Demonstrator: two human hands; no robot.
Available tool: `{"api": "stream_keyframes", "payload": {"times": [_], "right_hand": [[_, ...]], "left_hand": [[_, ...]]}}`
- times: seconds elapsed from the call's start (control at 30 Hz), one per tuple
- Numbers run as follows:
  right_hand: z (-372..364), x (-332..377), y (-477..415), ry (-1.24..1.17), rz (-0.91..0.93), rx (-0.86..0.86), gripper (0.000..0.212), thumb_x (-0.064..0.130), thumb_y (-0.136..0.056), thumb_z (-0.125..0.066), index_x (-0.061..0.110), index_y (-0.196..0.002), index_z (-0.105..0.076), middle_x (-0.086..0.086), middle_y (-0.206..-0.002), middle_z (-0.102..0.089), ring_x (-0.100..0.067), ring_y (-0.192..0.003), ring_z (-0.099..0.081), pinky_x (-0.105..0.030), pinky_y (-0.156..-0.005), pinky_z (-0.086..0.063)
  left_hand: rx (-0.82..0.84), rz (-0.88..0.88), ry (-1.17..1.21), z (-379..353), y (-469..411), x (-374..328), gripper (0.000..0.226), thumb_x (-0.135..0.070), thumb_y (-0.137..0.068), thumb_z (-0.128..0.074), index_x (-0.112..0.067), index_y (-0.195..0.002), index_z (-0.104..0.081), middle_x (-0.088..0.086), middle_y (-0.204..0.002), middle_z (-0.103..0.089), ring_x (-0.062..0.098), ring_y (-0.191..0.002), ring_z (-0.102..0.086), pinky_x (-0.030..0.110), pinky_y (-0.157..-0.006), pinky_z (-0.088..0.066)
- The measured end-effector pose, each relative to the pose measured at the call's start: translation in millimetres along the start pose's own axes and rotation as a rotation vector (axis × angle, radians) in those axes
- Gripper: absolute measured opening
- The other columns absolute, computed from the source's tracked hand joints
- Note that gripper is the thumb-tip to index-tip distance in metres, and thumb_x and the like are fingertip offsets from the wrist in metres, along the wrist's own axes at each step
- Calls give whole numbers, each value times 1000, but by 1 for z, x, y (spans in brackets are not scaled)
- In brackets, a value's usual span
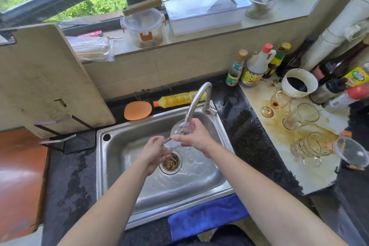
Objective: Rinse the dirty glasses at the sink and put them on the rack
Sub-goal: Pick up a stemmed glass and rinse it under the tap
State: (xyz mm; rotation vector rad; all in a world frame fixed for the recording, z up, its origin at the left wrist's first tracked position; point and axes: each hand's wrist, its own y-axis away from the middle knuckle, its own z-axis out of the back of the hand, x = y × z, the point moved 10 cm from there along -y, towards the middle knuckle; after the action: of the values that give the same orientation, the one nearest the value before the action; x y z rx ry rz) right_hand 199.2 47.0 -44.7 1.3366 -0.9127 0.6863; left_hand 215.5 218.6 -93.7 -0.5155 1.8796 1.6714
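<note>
— Over the sink (111,166), right under the spout of the tap (197,100), there's a clear wine glass (182,129), and both hands are on it.

— Who's got which end?

— The left hand (157,152) is low, above the drain (170,163), fingers curled in and pinching the stem down by the foot. The right hand (196,138) is up at the bowl, fingers wrapped round its far side, thumb laid across the near side. The glass lies tilted, bowl up at the spout, stem slanting down toward the left hand.

— Water?

— Rippling across the floor of the basin, and it's foaming white inside the bowl.

— And the other glasses?

— On the stained pale worktop (311,175) to the right, well apart from the sink. A stemmed amber glass (279,100) lies on its side just beside a white bowl (299,83) with something dark in it. Nearer us a tumbler (301,116) is tipped over, and nearer again a glass mug (311,147) lies on its side in a brown puddle.

— The rack?

— Left of the sink, a black metal rack (65,136), with a big cutting board (50,78) standing in it and leaning on the wall. I see no glass on it.

— Anything else close by?

— A yellow bottle (179,99) lying flat behind the tap, and a blue cloth (207,217) draped over the front edge.
</note>
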Motion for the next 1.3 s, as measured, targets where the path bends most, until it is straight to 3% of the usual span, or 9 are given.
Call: {"api": "stream_keyframes", "payload": {"times": [0.13,0.27,0.5,0.6,0.73,0.93,1.07,1.17,1.3], "right_hand": [[-2,-7,2,61,-28,19,75,35,-74,-91,22,-130,-44,-6,-125,-58,-23,-96,-74,-27,-67,-61],[-2,-10,3,92,-44,19,69,44,-81,-83,27,-136,-46,-9,-121,-62,-21,-93,-75,-24,-66,-61],[-3,7,1,47,65,39,67,16,-82,-85,23,-138,-48,1,-126,-58,-6,-102,-64,-20,-75,-59],[-2,9,1,22,65,28,60,31,-84,-84,23,-133,-52,2,-125,-57,-10,-106,-63,-26,-77,-62],[-2,0,0,14,-4,16,53,48,-82,-81,22,-121,-56,-2,-125,-62,-22,-98,-73,-25,-71,-62],[-3,-4,0,-13,30,65,71,8,-78,-87,25,-136,-50,1,-124,-58,-15,-105,-65,-29,-82,-62],[-1,-11,0,-12,-1,70,70,29,-77,-90,24,-135,-51,-6,-128,-58,-18,-106,-68,-27,-76,-62],[2,-11,0,39,-32,33,71,48,-76,-87,23,-133,-51,-5,-119,-62,-17,-92,-72,-27,-76,-63],[-1,-6,0,7,-1,65,70,28,-80,-88,21,-138,-49,1,-131,-52,-16,-108,-66,-31,-81,-63]], "left_hand": [[-19,-34,63,6,-2,-9,36,-8,-105,-48,-7,-141,-47,18,-132,-48,36,-104,-62,37,-76,-55],[7,-94,20,7,0,-17,43,-7,-104,-49,-9,-146,-43,19,-122,-53,30,-98,-61,36,-77,-54],[-36,-34,-77,9,0,-5,43,-37,-104,-51,-6,-134,-49,10,-84,-52,17,-67,-46,28,-63,-43],[-47,-19,-72,10,4,-6,44,-44,-101,-53,-10,-128,-52,10,-87,-51,19,-71,-48,30,-67,-47],[-6,-94,37,8,4,-17,39,-22,-103,-57,-10,-139,-49,16,-127,-56,28,-100,-63,35,-80,-54],[-45,-176,-44,14,7,-30,34,-8,-98,-61,-12,-131,-58,12,-115,-59,21,-77,-54,27,-58,-46],[-47,-187,-89,16,6,-31,43,-18,-95,-68,-20,-136,-54,13,-116,-61,14,-68,-46,24,-52,-38],[-5,-225,-72,12,10,-35,54,-11,-92,-71,-24,-140,-49,13,-123,-57,22,-88,-59,30,-67,-51],[-15,-278,-63,13,13,-39,54,0,-92,-67,-19,-140,-51,15,-116,-57,24,-88,-60,32,-70,-54]]}}
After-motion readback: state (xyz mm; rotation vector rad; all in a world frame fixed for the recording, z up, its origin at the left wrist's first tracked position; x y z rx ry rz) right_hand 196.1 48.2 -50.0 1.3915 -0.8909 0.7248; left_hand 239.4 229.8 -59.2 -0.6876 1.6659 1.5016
